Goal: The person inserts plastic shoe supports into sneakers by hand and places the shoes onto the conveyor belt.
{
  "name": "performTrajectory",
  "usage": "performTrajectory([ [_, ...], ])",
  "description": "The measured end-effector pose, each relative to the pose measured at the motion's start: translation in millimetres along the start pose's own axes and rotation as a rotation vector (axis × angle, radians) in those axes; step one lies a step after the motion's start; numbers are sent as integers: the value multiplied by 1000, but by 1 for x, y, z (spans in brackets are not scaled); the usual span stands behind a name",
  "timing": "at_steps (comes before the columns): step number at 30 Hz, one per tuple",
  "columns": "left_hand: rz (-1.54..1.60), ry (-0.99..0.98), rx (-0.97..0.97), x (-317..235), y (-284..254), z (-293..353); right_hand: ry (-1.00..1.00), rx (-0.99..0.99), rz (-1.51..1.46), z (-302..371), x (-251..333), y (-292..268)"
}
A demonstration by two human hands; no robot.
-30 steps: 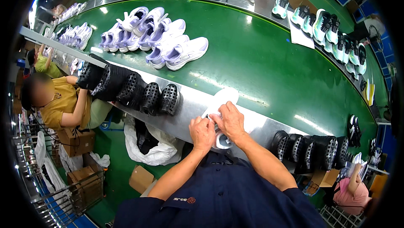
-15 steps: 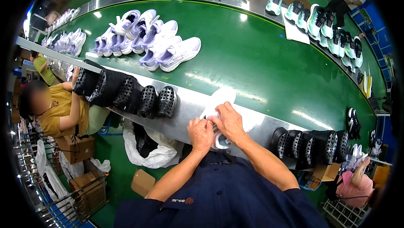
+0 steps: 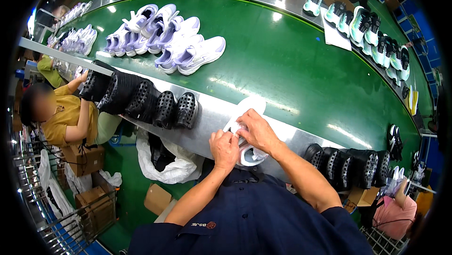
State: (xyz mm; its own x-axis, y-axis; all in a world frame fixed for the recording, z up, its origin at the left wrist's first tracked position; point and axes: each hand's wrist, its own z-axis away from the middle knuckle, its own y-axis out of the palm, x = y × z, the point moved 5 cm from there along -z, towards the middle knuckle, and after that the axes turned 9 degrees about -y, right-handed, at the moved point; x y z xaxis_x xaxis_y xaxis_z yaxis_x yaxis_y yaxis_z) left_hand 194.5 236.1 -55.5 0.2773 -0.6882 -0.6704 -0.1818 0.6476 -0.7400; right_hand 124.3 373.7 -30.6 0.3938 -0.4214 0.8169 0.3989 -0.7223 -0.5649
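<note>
A white sneaker [image 3: 254,104] rests on the metal edge of the bench in front of me, toe pointing away and opening toward my body. My left hand [image 3: 224,148] is closed at the left side of its upper, fingers curled and thumb tip close to the right fingers. Over the lacing area, my right hand [image 3: 259,133] bends its fingers down in a pinch. The fingers hide the exact bit that is gripped, which may be lace or tongue. Something white and crumpled shows inside the shoe opening, near the heel.
Black perforated shoe lasts [image 3: 165,109] stand left of me, and more black lasts [image 3: 332,161] stand right. White-and-lilac sneakers [image 3: 197,55] sit on the green belt [image 3: 278,62]. Mint-and-black sneakers [image 3: 362,24] line the far rail. A co-worker in yellow [image 3: 70,118] is at left.
My right hand's fingers have shifted slightly on the lacing area, and more crumpled white shows in the opening. The left hand stays nearly in place. The view has tilted a little.
</note>
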Motion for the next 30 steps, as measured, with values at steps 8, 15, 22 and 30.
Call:
performTrajectory([
  [8, -42, 17, 24, -4, -1, -1, -4, 401, -7, -32, -15, 1],
  [15, -2, 23, -24, -6, -1, 1, -49, 511, -39, -37, -14, -4],
  [22, -5, 12, 7, -4, -1, 0, -171, 362, -167, -18, -17, -13],
  [30, -1, 3, 22, -2, 0, -1, -184, 267, -140, -13, -18, -13],
])
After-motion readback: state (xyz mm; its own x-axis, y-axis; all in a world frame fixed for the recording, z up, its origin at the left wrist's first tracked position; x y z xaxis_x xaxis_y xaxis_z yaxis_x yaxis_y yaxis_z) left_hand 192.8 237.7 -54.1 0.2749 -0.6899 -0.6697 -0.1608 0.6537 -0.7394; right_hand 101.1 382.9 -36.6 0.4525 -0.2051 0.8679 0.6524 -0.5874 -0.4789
